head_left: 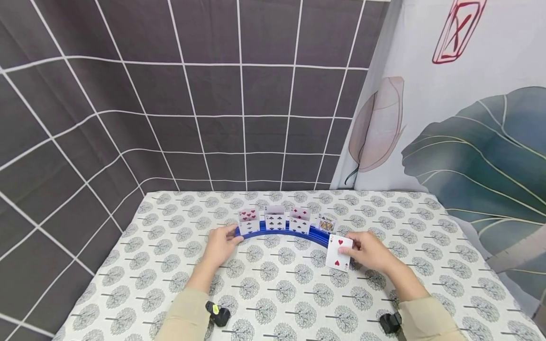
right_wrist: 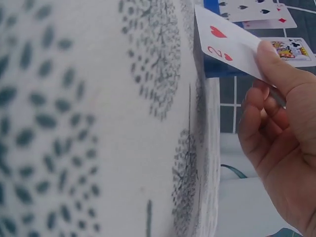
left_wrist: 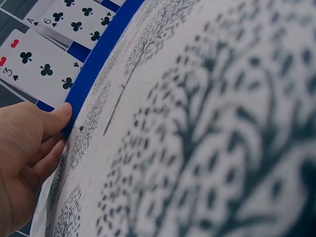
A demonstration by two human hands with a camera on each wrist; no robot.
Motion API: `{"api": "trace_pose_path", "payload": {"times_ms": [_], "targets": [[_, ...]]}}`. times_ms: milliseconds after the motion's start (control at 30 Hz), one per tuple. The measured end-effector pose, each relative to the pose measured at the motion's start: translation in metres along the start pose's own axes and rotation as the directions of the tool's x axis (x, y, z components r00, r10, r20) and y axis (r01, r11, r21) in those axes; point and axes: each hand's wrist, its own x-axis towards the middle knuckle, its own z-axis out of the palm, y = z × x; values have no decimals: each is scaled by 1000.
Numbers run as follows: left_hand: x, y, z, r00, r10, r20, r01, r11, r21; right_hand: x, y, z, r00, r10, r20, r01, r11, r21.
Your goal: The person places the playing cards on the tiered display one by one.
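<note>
A blue curved card holder [head_left: 316, 235] stands on the table with playing cards upright in its slots. My left hand [head_left: 219, 245] grips its left end, thumb on the front edge in the left wrist view. Between thumb and fingers, my right hand [head_left: 372, 251] pinches a two of hearts [head_left: 335, 255] in front of the holder's right end, partly hiding it. A three of clubs [left_wrist: 45, 69] and a six of clubs [left_wrist: 81, 22] stand in the front row. A spades card [head_left: 299, 226] is right of them. The king of clubs [right_wrist: 291, 51] stands behind, near the right end.
Behind the front row stand a hearts card [head_left: 249, 214], another card [head_left: 274, 209] and a diamonds card [head_left: 300, 212]. A patterned cloth [head_left: 277, 289] covers the table. A dark grid curtain [head_left: 217, 137] and a white printed curtain [head_left: 418, 42] hang behind it.
</note>
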Motion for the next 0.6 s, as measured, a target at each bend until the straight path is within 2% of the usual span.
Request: {"api": "trace_pose_path", "payload": {"times_ms": [100, 267, 600], "targets": [[0, -1, 0, 1000, -3, 0, 3, 1000, 0, 0, -4, -1, 1000, 14, -14, -13, 999, 35], [-1, -1, 1, 1000, -2, -2, 2, 1000, 0, 2, -9, -2, 999, 31, -45, -29, 999, 40], [0, -1, 1, 1000, -7, 0, 7, 1000, -3, 5, -21, -1, 989, -9, -146, 0, 998, -61]]}}
